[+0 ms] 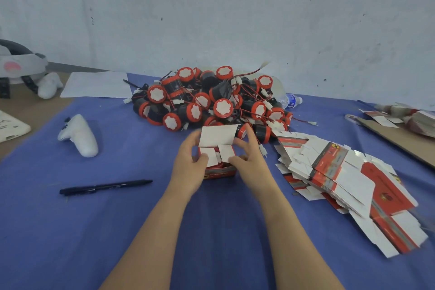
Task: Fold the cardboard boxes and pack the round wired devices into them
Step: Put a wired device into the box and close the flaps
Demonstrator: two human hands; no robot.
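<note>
A small red and white cardboard box (220, 173) stands upright on the blue cloth at the centre, its top open. Its white lid flap (217, 135) stands up at the back, and two white side flaps (226, 153) tilt inward. My left hand (190, 167) grips the box's left side, thumb on the left flap. My right hand (250, 162) grips the right side, thumb on the right flap. Behind the box lies a heap of round black and red wired devices (211, 101). A fanned stack of flat unfolded boxes (341, 179) lies to the right.
A black pen (106, 187) lies left of my forearms, with a white controller (80, 135) beyond it. A white sheet (96, 85), a headset (18, 66) and a plastic bottle (290, 100) sit near the wall. Cardboard (397, 139) lies at the far right.
</note>
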